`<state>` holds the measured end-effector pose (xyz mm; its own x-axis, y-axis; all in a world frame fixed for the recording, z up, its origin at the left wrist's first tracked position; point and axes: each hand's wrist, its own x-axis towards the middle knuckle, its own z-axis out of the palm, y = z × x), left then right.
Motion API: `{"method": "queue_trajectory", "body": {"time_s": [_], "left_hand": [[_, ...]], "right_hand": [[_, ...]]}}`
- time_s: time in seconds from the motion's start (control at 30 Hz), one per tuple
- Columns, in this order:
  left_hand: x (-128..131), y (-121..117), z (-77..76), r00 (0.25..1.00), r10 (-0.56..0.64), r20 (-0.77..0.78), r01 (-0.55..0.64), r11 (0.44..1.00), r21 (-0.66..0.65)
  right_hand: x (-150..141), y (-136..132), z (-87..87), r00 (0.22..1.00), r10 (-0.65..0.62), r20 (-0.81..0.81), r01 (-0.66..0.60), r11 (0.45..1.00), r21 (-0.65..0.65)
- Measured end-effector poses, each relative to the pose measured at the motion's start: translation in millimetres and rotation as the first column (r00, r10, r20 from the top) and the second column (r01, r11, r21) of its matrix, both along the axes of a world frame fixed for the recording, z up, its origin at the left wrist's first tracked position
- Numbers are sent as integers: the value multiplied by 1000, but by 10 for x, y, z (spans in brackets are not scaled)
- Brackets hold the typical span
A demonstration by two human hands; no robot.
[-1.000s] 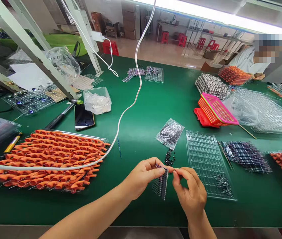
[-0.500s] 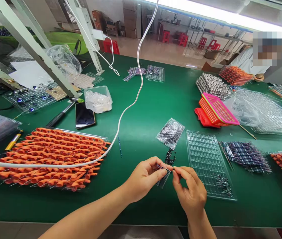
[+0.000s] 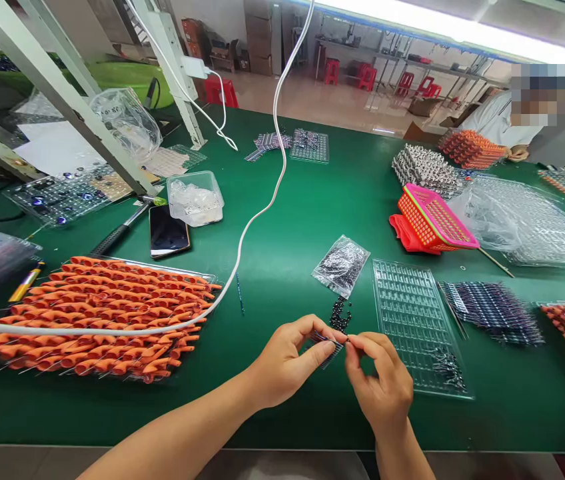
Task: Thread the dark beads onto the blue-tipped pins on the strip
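My left hand (image 3: pixel 285 363) is closed on a small bundle of thin dark striped rods (image 3: pixel 333 356), partly hidden behind the fingers. Touching its fingertips from the right, my right hand (image 3: pixel 382 383) pinches a small black bead (image 3: pixel 347 339) at the end of the bundle. Just beyond both hands lies a loose pile of black beads (image 3: pixel 339 315). A clear plastic bag of dark beads (image 3: pixel 342 265) rests behind that pile. To the right, a clear ribbed tray (image 3: pixel 405 313) carries a clump of small dark-tipped pieces (image 3: pixel 448 370) in its near corner.
Orange tubular pieces (image 3: pixel 97 313) fill a tray at left, crossed by a white cable (image 3: pixel 247 227). Dark striped rods (image 3: pixel 492 310) and a pink basket (image 3: pixel 437 217) are at right. A phone (image 3: pixel 168 230) and a hammer (image 3: pixel 120 233) lie back left. Another person (image 3: pixel 492 120) sits far right.
Both hands stay almost in place, fingertips together. The rod bundle has turned slightly, and less of it shows below the left fingers. The bead is less visible between the right fingertips.
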<state>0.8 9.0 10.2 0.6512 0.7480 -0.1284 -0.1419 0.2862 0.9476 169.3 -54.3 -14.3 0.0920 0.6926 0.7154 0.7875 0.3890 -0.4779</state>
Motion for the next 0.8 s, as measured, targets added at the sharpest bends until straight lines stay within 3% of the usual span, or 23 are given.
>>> {"method": "queue_trajectory", "body": {"time_s": [0.33, 0.8], "left_hand": [[27, -16, -3, 999, -33, 29, 35, 997, -73], [24, -10, 27, 1000, 8, 6, -8, 998, -64]], "right_hand": [[-5, -16, -14, 995, -64, -71, 57, 994, -94], [12, 8, -30, 999, -41, 14, 41, 999, -35]]}}
